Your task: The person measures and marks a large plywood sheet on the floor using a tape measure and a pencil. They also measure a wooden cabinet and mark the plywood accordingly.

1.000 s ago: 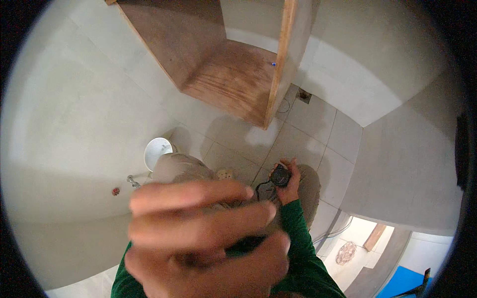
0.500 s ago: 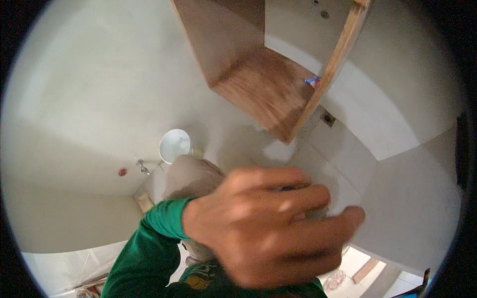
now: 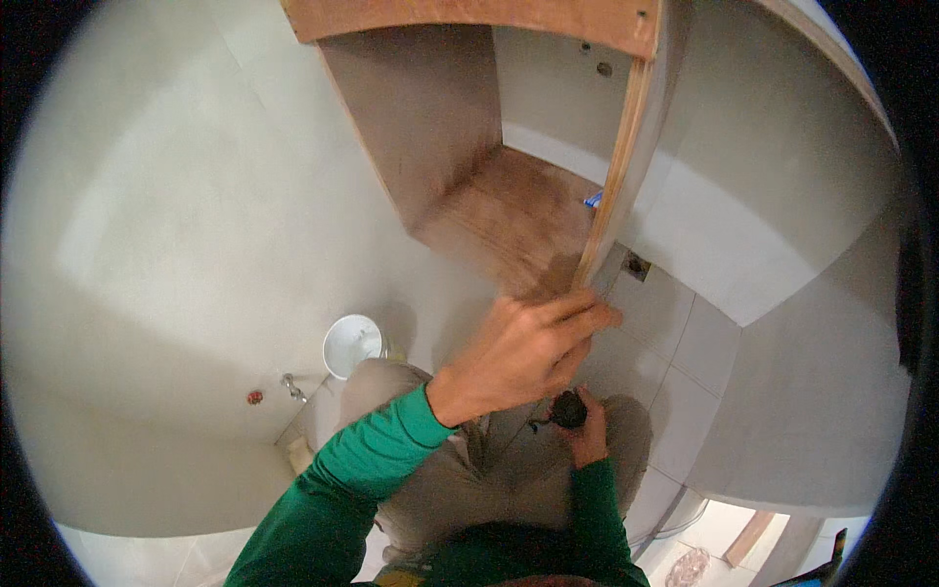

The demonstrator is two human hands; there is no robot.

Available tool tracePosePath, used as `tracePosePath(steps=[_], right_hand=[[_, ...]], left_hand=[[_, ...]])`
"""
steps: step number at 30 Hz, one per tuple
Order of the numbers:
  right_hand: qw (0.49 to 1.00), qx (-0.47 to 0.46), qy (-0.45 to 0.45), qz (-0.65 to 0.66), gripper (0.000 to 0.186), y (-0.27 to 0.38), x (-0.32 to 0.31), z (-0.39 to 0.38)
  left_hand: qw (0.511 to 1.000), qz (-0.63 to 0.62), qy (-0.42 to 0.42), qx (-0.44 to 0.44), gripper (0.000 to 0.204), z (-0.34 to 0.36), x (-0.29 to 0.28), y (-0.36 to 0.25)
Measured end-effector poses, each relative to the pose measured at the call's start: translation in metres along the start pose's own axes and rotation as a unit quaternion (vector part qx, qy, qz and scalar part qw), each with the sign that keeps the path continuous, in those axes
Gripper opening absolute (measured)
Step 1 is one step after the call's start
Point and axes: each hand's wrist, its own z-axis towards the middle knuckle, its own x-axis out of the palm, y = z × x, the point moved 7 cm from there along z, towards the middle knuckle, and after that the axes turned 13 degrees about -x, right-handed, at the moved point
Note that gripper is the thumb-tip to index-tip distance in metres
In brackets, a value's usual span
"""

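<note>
My left hand (image 3: pixel 528 352), in a green sleeve, reaches up in front of the lower front corner of a brown wooden cabinet (image 3: pixel 509 225). Its fingers are bent and drawn together near the foot of the cabinet's right front upright (image 3: pixel 616 166). Whether they touch the wood or pinch something small is hidden. Lower down, over my right thigh, my right hand (image 3: pixel 592 435) is closed around a round black object (image 3: pixel 568 410). A short dark strip or cord sticks out from that object on its left side.
A white bucket (image 3: pixel 352 344) stands beside my left knee, near a wall tap (image 3: pixel 292 388) and a red round fitting (image 3: pixel 254 397). Something small and blue (image 3: pixel 593 200) lies inside the cabinet. A square floor drain (image 3: pixel 636 266) sits right of the upright.
My left hand has moved from close in front of the view up and away toward the cabinet corner. My right hand with the black object has come into sight. The view has tilted upward.
</note>
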Motion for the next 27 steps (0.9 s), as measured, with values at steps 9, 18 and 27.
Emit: tracePosePath(steps=[9,18,27], right_hand=[[0.999,-0.013,-0.038,-0.029,0.026,0.010,0.008,-0.007],[0.998,-0.059,0.014,-0.028,0.028,0.000,0.005,0.007],[0.999,-0.023,-0.010,-0.034,0.034,-0.007,0.010,0.007]], left_hand=[[0.907,-0.379,-0.054,-0.178,0.034,0.067,-0.006,0.085],[0.546,-0.837,-0.045,0.017,0.058,0.204,-0.107,0.056],[0.556,-0.824,-0.111,0.001,0.047,0.219,-0.108,0.064]])
